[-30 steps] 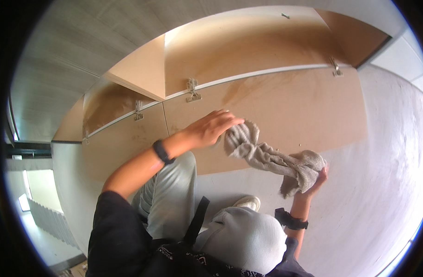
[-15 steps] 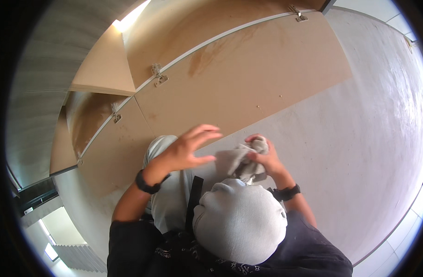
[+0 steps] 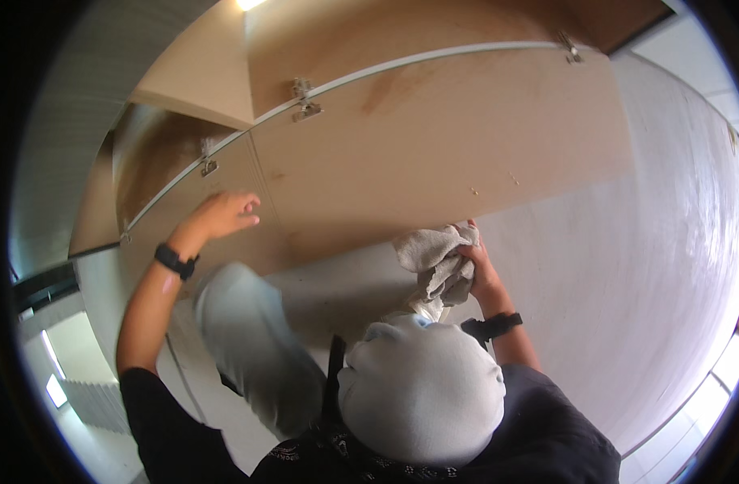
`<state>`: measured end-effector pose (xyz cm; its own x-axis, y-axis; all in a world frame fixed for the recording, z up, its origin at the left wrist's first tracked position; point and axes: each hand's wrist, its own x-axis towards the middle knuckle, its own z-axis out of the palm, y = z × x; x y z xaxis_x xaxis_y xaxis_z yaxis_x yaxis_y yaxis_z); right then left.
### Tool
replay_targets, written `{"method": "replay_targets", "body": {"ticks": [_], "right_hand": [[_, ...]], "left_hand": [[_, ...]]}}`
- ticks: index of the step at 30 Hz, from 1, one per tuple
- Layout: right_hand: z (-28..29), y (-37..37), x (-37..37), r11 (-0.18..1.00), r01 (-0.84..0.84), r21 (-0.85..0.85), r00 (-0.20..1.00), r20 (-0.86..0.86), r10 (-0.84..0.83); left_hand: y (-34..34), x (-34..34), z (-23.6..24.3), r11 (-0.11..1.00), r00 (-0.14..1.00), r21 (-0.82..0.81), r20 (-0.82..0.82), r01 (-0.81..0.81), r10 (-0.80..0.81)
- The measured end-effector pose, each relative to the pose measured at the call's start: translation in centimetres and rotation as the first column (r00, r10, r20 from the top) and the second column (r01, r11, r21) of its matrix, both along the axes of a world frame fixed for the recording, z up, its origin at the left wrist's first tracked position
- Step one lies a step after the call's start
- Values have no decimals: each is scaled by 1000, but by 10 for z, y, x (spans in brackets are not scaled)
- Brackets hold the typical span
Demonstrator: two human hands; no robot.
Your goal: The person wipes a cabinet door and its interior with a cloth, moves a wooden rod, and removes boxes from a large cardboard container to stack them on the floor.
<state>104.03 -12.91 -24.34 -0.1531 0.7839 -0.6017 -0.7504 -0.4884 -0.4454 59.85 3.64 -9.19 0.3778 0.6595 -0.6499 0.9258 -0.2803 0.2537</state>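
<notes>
My left hand (image 3: 224,211), with a black wrist band, is raised at left over the light brown cabinet door panel (image 3: 434,137), its fingers apart, slightly curled and holding nothing. My right hand (image 3: 478,262) grips a crumpled beige-grey cloth (image 3: 434,250) near the panel's lower edge, just above my bent knee (image 3: 418,387) in pale trousers. Part of my right fingers is hidden by the cloth. My other leg (image 3: 256,347) is bent to the left of it.
An open cabinet (image 3: 401,24) with brown smudges runs along the top, with metal hinges (image 3: 306,106) on its pale edge. A grey panelled surface (image 3: 79,97) overhangs at upper left. A pale grey floor (image 3: 563,282) extends right, and an opening (image 3: 87,347) shows at lower left.
The cloth, earlier stretched between both hands, is bunched in my right hand. My left hand has let go and moved left and upward. The view has shifted.
</notes>
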Motion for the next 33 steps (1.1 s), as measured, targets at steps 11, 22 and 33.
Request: {"method": "replay_targets", "body": {"ticks": [11, 22, 33], "right_hand": [[8, 1, -31, 968, 198, -155, 978, -42, -206], [10, 7, -41, 974, 200, -108, 979, -23, -203], [17, 21, -54, 972, 227, -67, 965, 150, -215]], "left_hand": [[-20, 46, -52, 793, 871, 373, -97, 481, -482], [-75, 99, -140, 688, 808, 547, 36, 477, -589], [-75, 128, -140, 670, 735, 341, -105, 659, -670]]}}
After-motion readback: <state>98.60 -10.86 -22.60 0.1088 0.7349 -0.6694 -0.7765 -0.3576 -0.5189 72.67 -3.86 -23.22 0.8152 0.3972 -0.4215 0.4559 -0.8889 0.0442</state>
